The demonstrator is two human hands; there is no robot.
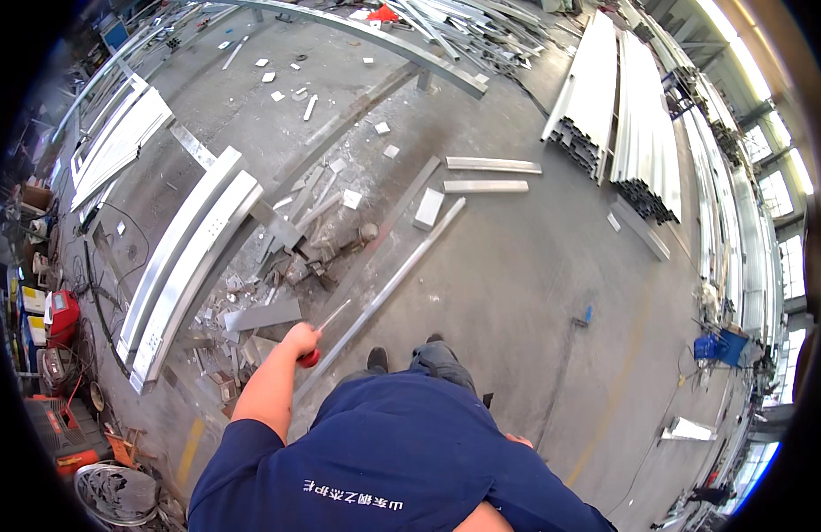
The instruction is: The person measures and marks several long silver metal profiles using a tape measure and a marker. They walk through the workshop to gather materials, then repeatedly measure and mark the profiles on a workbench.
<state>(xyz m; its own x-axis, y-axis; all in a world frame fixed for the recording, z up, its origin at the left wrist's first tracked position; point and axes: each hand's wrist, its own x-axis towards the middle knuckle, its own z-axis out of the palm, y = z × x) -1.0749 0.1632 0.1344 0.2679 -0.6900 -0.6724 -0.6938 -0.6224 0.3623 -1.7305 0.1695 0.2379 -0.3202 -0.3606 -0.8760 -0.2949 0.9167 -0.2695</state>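
Note:
My left hand [301,340] is closed on a red tool [309,358] with a thin pale shaft sticking out ahead. Its exact kind cannot be made out. Beside that hand, a long narrow metal bar [384,288] lies slantwise on the floor. A flat grey metal plate [262,315] rests among offcuts just beyond it. Of my right hand [519,440] only a few fingertips show past the side of my navy shirt. The body hides the rest of it, so what it holds is not visible.
Two broad pale metal beams [198,275] lie on supports at left, near a red machine [63,310] and cables. Short bars [493,165] and a white block [428,209] lie ahead. Stacked tubes [645,133] stand far right; a blue-handled tool [585,316] is on the floor.

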